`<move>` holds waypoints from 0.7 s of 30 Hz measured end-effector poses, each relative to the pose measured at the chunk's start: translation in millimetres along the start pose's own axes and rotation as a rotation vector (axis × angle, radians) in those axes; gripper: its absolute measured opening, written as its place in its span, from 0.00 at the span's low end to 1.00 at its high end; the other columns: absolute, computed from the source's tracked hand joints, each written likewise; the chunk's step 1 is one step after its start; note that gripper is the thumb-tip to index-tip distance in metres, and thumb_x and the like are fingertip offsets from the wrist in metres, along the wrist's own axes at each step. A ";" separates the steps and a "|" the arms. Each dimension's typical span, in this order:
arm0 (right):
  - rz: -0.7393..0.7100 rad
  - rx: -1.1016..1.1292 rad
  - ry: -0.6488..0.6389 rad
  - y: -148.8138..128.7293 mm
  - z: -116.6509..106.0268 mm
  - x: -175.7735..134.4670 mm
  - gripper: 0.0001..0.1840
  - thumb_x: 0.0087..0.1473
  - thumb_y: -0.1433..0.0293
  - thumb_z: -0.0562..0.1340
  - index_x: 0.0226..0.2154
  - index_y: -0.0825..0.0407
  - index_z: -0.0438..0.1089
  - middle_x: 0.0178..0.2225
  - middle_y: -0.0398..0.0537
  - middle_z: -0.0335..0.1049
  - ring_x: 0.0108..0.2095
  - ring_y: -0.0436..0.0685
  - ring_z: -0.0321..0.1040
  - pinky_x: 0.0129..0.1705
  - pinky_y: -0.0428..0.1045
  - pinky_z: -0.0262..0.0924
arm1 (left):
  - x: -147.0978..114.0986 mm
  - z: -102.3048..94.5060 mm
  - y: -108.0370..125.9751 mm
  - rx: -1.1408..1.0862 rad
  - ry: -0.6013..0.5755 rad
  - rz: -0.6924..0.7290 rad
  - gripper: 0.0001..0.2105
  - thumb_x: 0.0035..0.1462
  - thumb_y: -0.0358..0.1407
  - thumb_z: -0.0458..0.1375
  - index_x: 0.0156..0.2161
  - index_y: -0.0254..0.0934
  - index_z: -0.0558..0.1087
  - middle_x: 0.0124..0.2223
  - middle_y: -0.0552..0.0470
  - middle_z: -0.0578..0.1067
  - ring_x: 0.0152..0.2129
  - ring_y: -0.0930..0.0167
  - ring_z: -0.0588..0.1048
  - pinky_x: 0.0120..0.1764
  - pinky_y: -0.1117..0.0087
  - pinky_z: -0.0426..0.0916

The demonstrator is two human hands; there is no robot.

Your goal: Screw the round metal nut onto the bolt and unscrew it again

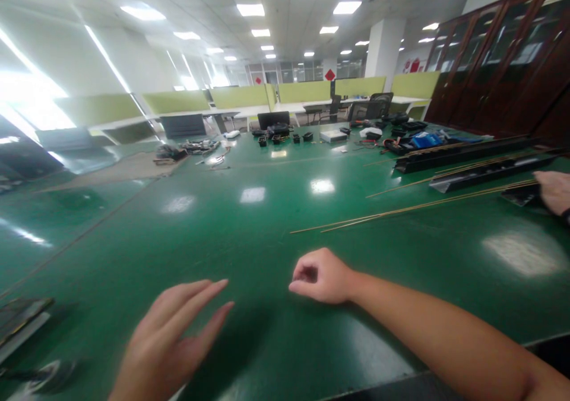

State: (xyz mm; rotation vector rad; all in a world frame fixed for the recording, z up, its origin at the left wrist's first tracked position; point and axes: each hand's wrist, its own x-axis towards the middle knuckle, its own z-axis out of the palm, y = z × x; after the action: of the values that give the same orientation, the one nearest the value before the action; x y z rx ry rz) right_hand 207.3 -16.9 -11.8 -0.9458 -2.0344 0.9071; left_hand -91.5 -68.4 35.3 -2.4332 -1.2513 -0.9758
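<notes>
My left hand hovers over the glossy green tabletop at the lower left, thumb and fingers apart, with nothing between them. To its right, my right hand is low over the table or resting on it, I cannot tell which. Its fingers are curled round towards the thumb. Whatever they may hold is hidden or too small to name. Beyond my right hand lie thin brass-coloured rods, apart from it and reaching away to the right.
Another person's hand touches a black channel piece at the right edge. More black channels lie behind, near a blue item. Several small black parts sit farther back. A flat panel lies at the left front.
</notes>
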 end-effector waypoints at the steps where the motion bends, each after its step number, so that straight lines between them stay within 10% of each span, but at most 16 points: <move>1: -0.015 0.000 -0.017 0.5 0.2 -0.4 0.13 0.51 0.61 0.67 0.28 0.55 0.74 0.24 0.44 0.71 0.24 0.49 0.64 0.27 0.43 0.57 | 5.8 10.3 11.8 -0.019 -0.046 0.095 0.26 0.52 0.34 0.65 0.56 0.54 0.68 0.47 0.54 0.75 0.40 0.67 0.75 0.46 0.65 0.72; 6: -0.134 -0.078 -0.023 4.4 1.1 -1.0 0.07 0.49 0.67 0.65 0.25 0.54 0.72 0.23 0.41 0.68 0.24 0.48 0.63 0.27 0.43 0.55 | 33.0 57.0 58.6 -0.092 -0.354 0.293 0.24 0.57 0.29 0.57 0.59 0.43 0.66 0.53 0.46 0.73 0.46 0.63 0.74 0.46 0.62 0.73; 12: -0.180 -0.156 -0.055 4.8 0.2 0.4 0.11 0.45 0.70 0.65 0.18 0.54 0.64 0.19 0.39 0.63 0.22 0.48 0.59 0.27 0.43 0.52 | 49.3 79.0 72.5 -0.213 -0.332 0.309 0.13 0.59 0.26 0.51 0.46 0.37 0.74 0.43 0.46 0.76 0.37 0.67 0.75 0.38 0.68 0.73; 21: -0.071 -0.104 -0.100 1.5 -1.5 1.5 0.13 0.55 0.60 0.64 0.29 0.54 0.77 0.25 0.43 0.73 0.25 0.49 0.66 0.29 0.43 0.57 | 15.2 14.9 3.9 -0.123 -0.093 -0.115 0.09 0.59 0.40 0.60 0.45 0.46 0.75 0.42 0.53 0.78 0.37 0.67 0.78 0.43 0.69 0.73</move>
State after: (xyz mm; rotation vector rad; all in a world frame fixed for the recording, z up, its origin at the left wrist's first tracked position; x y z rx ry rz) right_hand 208.3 -14.5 -11.9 -0.8937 -2.2041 0.8318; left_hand -75.4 -54.0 34.4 -2.5509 -1.4154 -1.0074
